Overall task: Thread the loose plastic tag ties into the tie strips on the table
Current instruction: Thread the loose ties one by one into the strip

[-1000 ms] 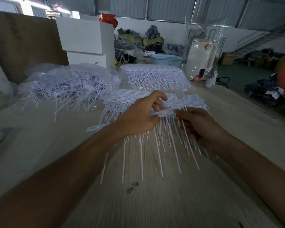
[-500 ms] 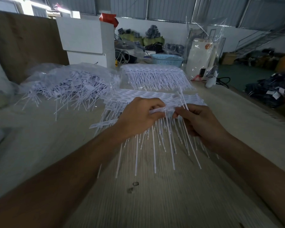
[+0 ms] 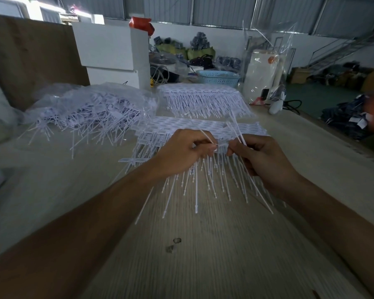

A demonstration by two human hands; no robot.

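A person's left hand (image 3: pixel 183 153) curled around a white tie strip (image 3: pixel 221 145) and held it raised above a wooden table (image 3: pixel 214 255), thumb and forefinger pinching the strip's upper edge. A row of thin white ties already seated in that strip hung down from it below both hands, their tips fanning toward the camera. The strip's far left end (image 3: pixel 134 160) stuck out past the wrist, close to the tabletop.

The right hand (image 3: pixel 262 158), just beside the left, pinched a bundle of loose tag ties (image 3: pixel 237 131) between thumb and fingertips. The upper ends of those ties slanted up and away from the hand, while the lower ends trailed beneath the palm. The two hands nearly met at the strip's edge; whether a tie had entered the strip could not be told.

Directly behind the hands lay a stack of filled strips (image 3: pixel 194 126) flat on the table, with a second stack (image 3: pixel 203 98) farther back. A heap of unthreaded ties (image 3: pixel 89 117) in clear plastic wrap sat well to the left. A blue basket (image 3: pixel 218 77) and white boxes (image 3: pixel 110 52) stood at the table's far end.
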